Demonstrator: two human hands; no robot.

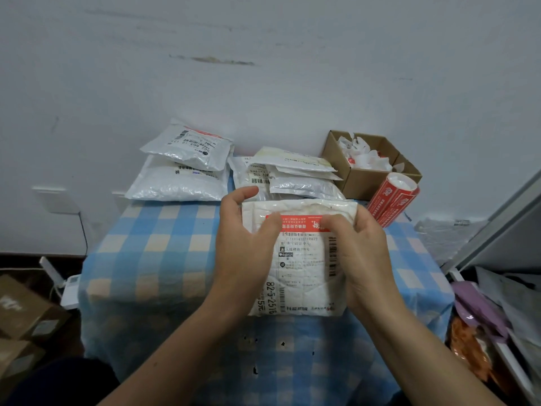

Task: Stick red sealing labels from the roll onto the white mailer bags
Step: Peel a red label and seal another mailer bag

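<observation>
In the head view the bag lies mid-worktop, the left hand gripping its left edge and the right hand its right edge, thumbs pressing the label; it looks light, soft and slippery, best held by its edges.

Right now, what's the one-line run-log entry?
step: red label on mailer bag | left grip: holds bag, thumb on label | right grip: holds bag, thumb on label | roll: right of bag
</observation>
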